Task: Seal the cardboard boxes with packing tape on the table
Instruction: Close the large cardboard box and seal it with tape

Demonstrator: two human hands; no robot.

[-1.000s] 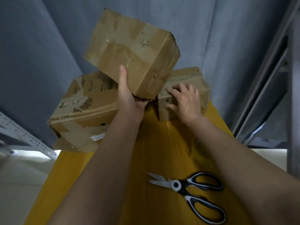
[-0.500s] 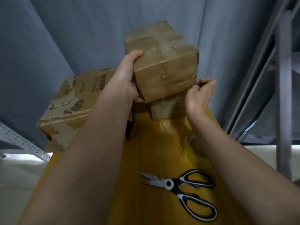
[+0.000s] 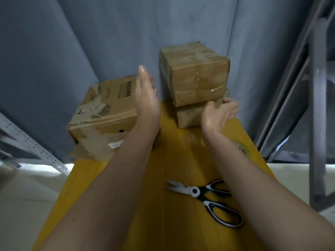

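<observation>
Right now the taped box (image 3: 195, 77) sits stacked on a smaller box (image 3: 190, 116) at the far end of the yellow table (image 3: 181, 232), against the grey curtain (image 3: 108, 33). It looks already sealed: glossy tape strips run across its top and front. I've got the left hand (image 3: 146, 98) flat, fingers straight and together, clear of the stack and in front of the large printed carton (image 3: 105, 113). The right hand (image 3: 219, 113) is loosely spread beside the lower box; can't tell if it's touching. Neither holds anything. I read this as the step between boxes: one stacked, the next to fetch. The printed carton, torn and at the table's left edge, seems the next candidate. That needs the tape roll (image 3: 243, 149), partly hidden behind my right forearm, and the scissors (image 3: 204, 198) lying nearer me.
</observation>
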